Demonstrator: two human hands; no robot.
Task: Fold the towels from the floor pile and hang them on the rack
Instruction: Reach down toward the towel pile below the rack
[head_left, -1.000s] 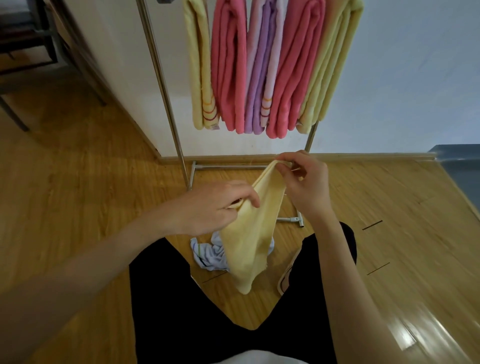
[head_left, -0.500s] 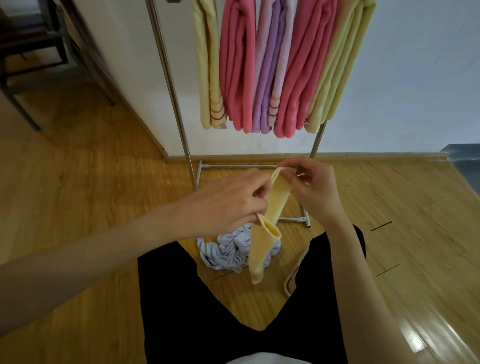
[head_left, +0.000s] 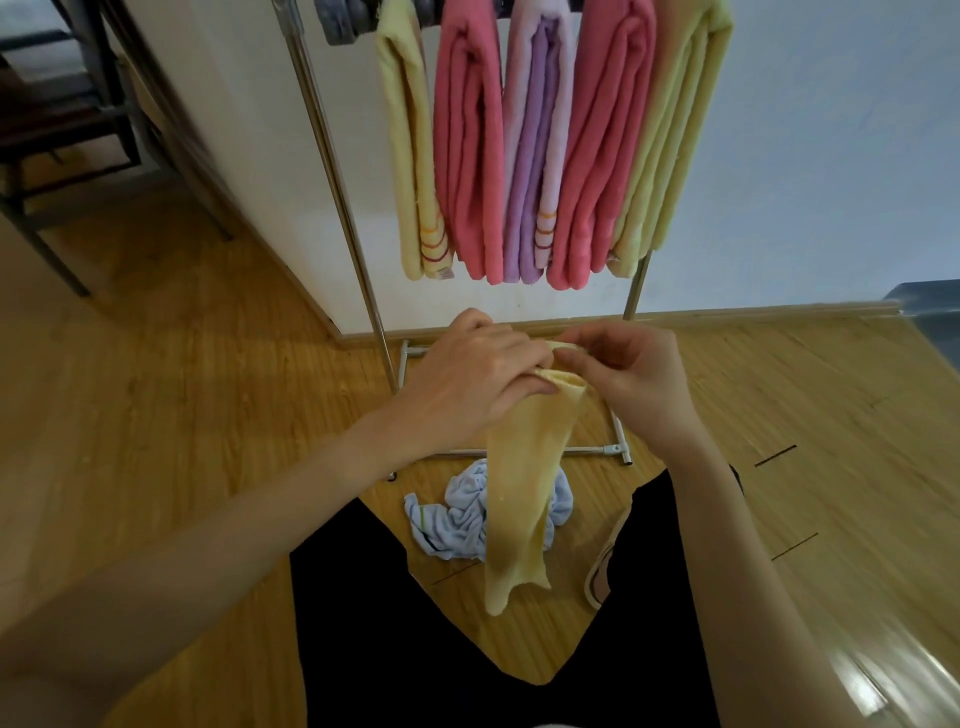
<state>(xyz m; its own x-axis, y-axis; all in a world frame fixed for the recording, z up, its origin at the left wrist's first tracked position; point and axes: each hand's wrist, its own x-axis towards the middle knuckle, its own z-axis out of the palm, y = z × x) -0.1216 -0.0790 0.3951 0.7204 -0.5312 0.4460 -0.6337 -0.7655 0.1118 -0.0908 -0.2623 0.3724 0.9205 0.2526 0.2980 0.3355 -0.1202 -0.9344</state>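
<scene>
— What is shown at the left of the frame?

— A dark metal frame (head_left: 62, 171) is seen on the wooden floor (head_left: 182, 405) beside a white wall. Next, the left hand (head_left: 467, 384) is held palm-down, its fingers curled together and clamped on the top edge of a yellow towel (head_left: 524, 478).

— And the towel itself?

— It is held up in mid-air before the rack (head_left: 343, 208), gathered narrow at the top and left hanging down between the person's black-clad legs. Behind its lower half, a crumpled pale-blue towel (head_left: 457, 519) is left lying on the floor, near the rack's base.

— What is seen on the rack?

— Folded towels are hung side by side: yellow, pink, lilac, pink, then yellow again (head_left: 670, 135).

— And to the right?

— The same top edge is pinched by the right hand (head_left: 634, 384), thumb and forefinger closed on the cloth, the other fingers curled loosely. The two hands are brought almost into contact.
</scene>
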